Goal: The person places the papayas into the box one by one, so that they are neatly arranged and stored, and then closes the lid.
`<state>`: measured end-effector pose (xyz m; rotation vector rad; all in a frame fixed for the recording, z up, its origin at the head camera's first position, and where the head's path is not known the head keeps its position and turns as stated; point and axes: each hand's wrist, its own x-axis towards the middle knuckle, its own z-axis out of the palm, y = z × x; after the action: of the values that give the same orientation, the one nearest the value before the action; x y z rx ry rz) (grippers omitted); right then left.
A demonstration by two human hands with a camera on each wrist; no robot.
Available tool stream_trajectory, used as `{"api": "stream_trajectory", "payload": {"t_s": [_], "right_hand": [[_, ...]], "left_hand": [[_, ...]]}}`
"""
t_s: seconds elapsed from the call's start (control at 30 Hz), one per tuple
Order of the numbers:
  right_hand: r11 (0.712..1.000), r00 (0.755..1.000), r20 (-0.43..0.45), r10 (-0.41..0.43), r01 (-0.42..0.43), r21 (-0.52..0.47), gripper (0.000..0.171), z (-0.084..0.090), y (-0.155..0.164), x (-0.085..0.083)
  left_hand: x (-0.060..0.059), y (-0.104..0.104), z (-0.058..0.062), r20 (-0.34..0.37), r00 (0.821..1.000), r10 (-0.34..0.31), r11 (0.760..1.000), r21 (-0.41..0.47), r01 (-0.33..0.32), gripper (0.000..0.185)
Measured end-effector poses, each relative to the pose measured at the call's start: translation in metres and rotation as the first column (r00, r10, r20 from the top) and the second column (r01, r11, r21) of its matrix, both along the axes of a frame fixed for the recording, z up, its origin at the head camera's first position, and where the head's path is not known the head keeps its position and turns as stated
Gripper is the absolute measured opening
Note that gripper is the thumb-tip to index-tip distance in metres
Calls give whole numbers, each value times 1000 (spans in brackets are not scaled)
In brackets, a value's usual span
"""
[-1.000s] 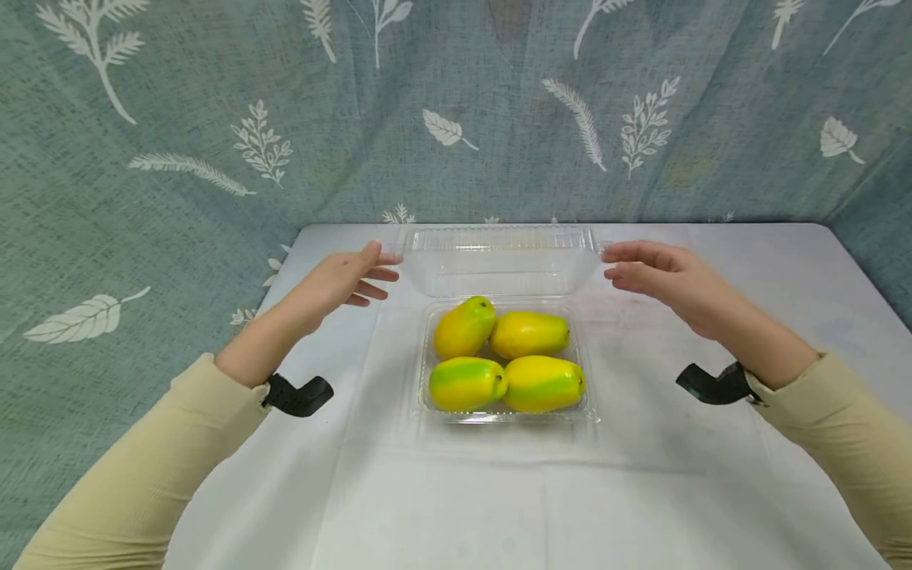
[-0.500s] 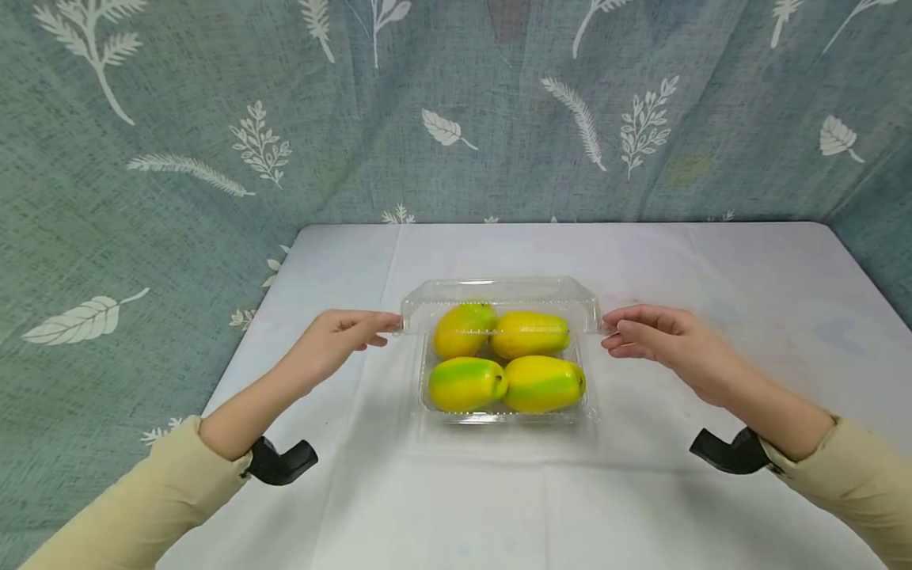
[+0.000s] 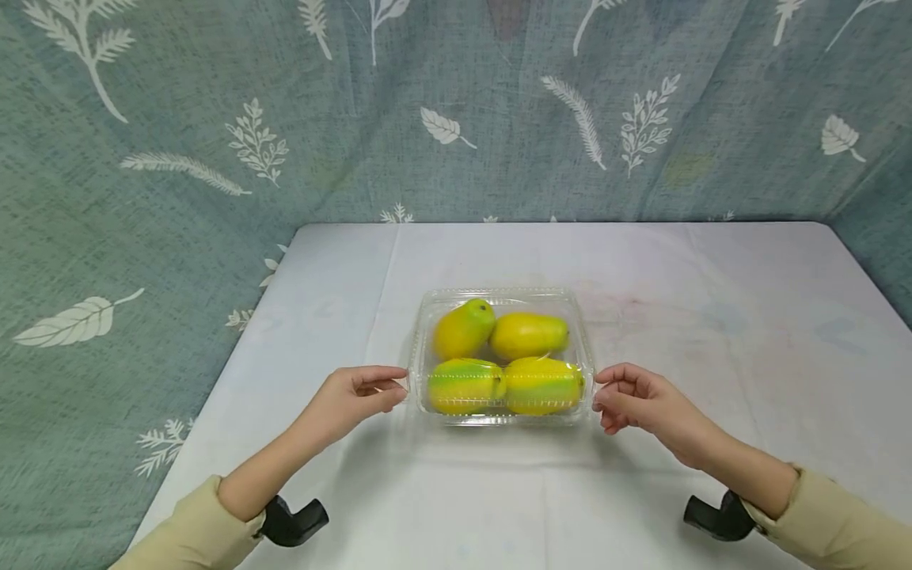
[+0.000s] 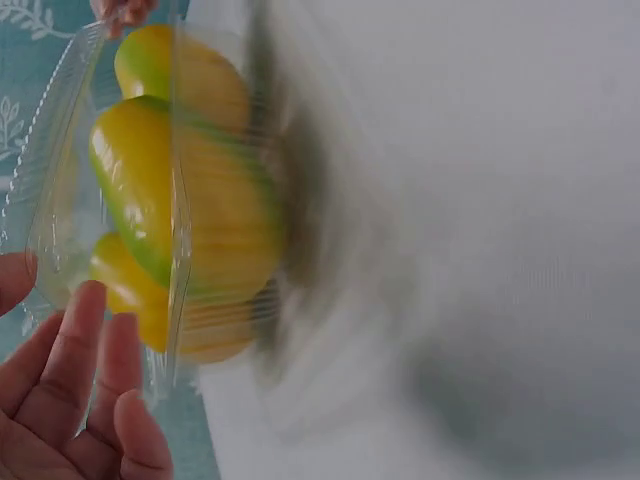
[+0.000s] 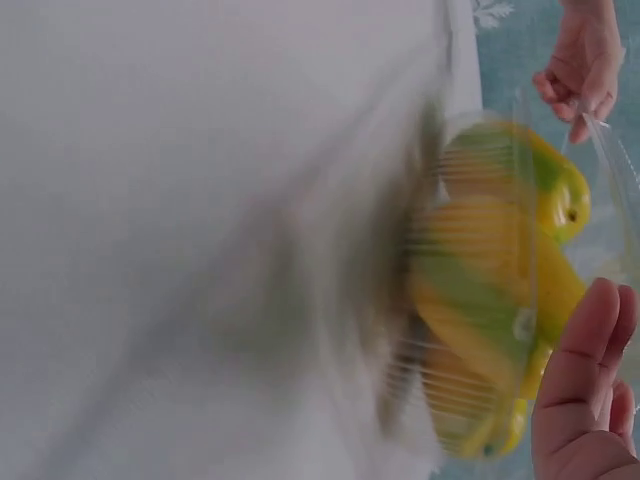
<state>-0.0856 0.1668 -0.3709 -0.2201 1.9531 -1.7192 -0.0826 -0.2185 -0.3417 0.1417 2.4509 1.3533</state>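
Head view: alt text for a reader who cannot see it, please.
A clear plastic clamshell box holding four yellow-green mangoes sits lid-down on a white tablecloth. The left hand and right hand pinch its near corners.

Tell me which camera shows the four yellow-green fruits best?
The head view: all four fruits sit sharp inside the clear plastic box, two by two. The left wrist view and right wrist view show them blurred, overlapping and only partly.
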Motion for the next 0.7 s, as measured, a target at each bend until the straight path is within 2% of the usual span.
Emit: {"api": "stream_trajectory", "payload": {"t_s": [0.13, 0.23, 0.37, 0.43, 0.53, 0.7], "right_hand": [[1000, 999, 29, -20, 20, -8, 37, -9, -2, 3], [999, 999, 44, -33, 33, -9, 34, -15, -4, 4], [999, 998, 53, -46, 45, 11, 34, -20, -6, 4], [998, 997, 54, -55, 53, 34, 33, -22, -6, 3], [996, 996, 56, -68, 65, 66, 32, -22, -6, 2], [992, 993, 82, -84, 75, 102, 29, -22, -6, -1]], "left_hand": [[1, 5, -9, 29, 998, 57, 998, 34, -58, 38], [1, 9, -14, 53, 994, 96, 995, 21, -97, 36], [1, 12, -23, 56, 990, 129, 992, -11, -129, 33], [1, 13, -29, 63, 990, 128, 992, 3, -128, 34], [2, 13, -36, 97, 986, 138, 989, 38, -142, 36], [2, 13, -45, 187, 964, 188, 979, 41, -199, 36]]}}
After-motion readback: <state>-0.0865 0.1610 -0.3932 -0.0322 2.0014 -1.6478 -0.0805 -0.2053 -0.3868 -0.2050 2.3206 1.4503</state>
